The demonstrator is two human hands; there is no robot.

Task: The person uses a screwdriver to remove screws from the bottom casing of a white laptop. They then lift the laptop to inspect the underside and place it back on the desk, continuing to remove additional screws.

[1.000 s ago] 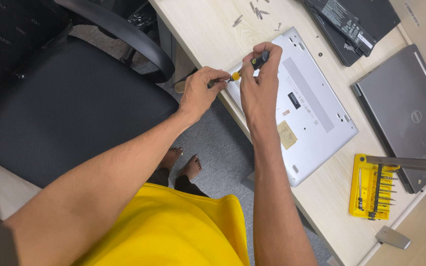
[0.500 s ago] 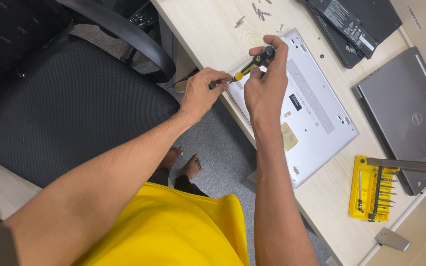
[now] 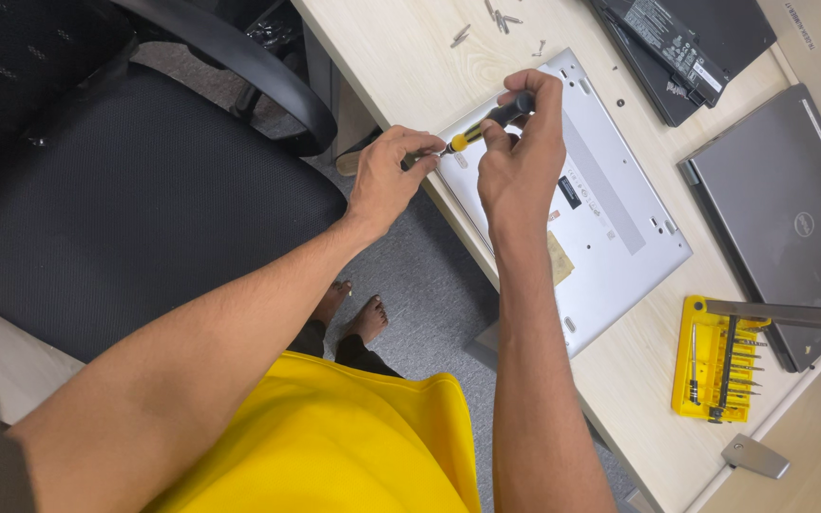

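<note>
Both hands meet over the near corner of the silver laptop base [image 3: 582, 209], which lies upside down at the edge of the pale worktop [image 3: 401, 57]. The right hand [image 3: 520, 157] is clamped around the black handle of a small screwdriver [image 3: 486, 123]. The tool's long axis runs slantwise, handle up by the right fingertips and yellow collar and tip pointing down-left toward the left hand [image 3: 387, 176]. The left hand is closed in a pinch on the tip end, right at the laptop's corner, so it is the nearer hand to the point of contact. Further right on the worktop, a yellow bit holder [image 3: 715, 370] sits open with a row of slim bits in its slots. Loose screws [image 3: 486, 24] lie scattered beyond the laptop, well apart from both hands.
</note>
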